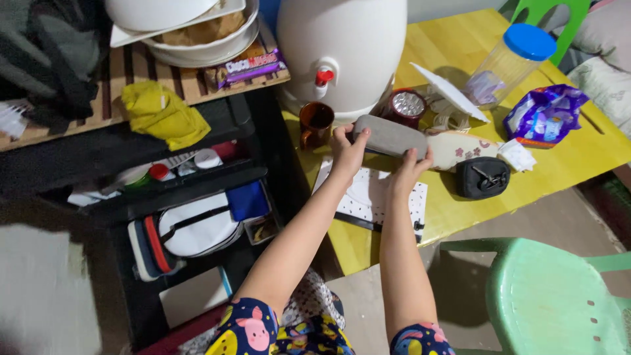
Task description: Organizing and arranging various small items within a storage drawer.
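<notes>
Both my hands grip a long grey case (pixel 389 137) above the yellow table (pixel 585 154). My left hand (pixel 347 150) holds its left end, next to a copper mug (pixel 316 123). At the case's right end is my right hand (pixel 409 169), fingers curled over the lower edge. Under my forearms lies a white dotted notebook (pixel 365 194). A cream pouch with small patterns (pixel 460 148) lies just to the right of the case, and a black pouch (pixel 482 177) sits beyond it.
A large white water dispenser with a red tap (pixel 338 49) stands behind the mug. A clear jar with a blue lid (pixel 509 62) and a purple snack bag (pixel 544 115) lie at the right. A black shelf unit (pixel 197 190) is at the left, a green plastic chair (pixel 552 302) at the lower right.
</notes>
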